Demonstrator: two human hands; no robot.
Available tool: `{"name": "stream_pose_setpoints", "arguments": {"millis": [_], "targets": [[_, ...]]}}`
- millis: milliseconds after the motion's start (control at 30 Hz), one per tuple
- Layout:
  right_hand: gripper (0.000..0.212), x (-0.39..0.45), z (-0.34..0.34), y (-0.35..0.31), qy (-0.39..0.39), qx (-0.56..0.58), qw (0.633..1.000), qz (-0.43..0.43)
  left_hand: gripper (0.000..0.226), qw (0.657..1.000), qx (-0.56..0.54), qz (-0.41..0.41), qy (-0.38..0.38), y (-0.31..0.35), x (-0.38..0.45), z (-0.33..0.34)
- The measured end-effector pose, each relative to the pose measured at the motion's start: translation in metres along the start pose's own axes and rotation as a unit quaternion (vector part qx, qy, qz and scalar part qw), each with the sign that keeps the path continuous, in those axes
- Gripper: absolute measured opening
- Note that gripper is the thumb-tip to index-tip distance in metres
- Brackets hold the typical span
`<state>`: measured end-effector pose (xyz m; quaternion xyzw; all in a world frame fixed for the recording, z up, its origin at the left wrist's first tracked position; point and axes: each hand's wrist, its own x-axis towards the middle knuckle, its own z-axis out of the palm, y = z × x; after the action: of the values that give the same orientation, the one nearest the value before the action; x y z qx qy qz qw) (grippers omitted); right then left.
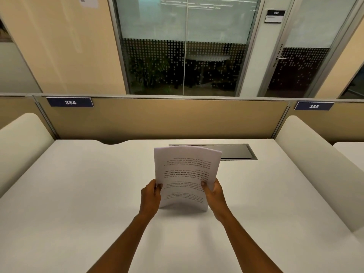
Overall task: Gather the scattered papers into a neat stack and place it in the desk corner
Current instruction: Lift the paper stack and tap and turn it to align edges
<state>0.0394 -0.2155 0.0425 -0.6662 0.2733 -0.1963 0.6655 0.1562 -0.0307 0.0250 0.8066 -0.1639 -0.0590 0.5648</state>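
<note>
Now squaring step: left hand (pixel 150 194) and right hand (pixel 214 191) fingers pinching side edges of white printed paper stack (pixel 185 174), bottom edge standing on white desk surface (pixel 78 194). Next, likely: carry stack past grey cable hatch (pixel 234 151) to back corner, lay flat.

A wide, smooth white desk (pixel 78 194) is spreading across the view, carrying a recessed dark rectangular cable hatch with a grey metal frame (pixel 236 151) near its far edge. A bowed stack of printed white papers (pixel 185 174) is standing with its bottom edge touching the surface.
</note>
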Motion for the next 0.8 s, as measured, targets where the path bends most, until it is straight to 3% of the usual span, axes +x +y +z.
{"name": "stream_pose_setpoints", "arguments": {"millis": [133, 267, 500, 600, 800], "targets": [[0.032, 0.006, -0.003, -0.004, -0.005, -0.016, 1.0, -0.003, 0.022, 1.0, 0.011, -0.004, -0.005, -0.003, 0.004, -0.004], [0.022, 0.016, -0.017, -0.025, -0.008, -0.017, 0.999, -0.04, 0.017, 0.997, 0.055, 0.042, -0.018, 0.009, 0.02, -0.017], [0.034, 0.036, -0.049, -0.051, 0.016, 0.023, 0.998, -0.047, 0.015, 0.976, 0.156, 0.128, -0.087, 0.052, 0.065, -0.045], [0.044, 0.037, -0.06, -0.051, 0.019, 0.0, 0.999, -0.044, 0.017, 0.952, 0.222, 0.174, -0.117, 0.077, 0.082, -0.056], [0.026, 0.037, -0.078, -0.041, 0.003, -0.164, 0.985, -0.052, 0.013, 0.867, 0.38, 0.261, -0.19, 0.123, 0.095, -0.06]]}}
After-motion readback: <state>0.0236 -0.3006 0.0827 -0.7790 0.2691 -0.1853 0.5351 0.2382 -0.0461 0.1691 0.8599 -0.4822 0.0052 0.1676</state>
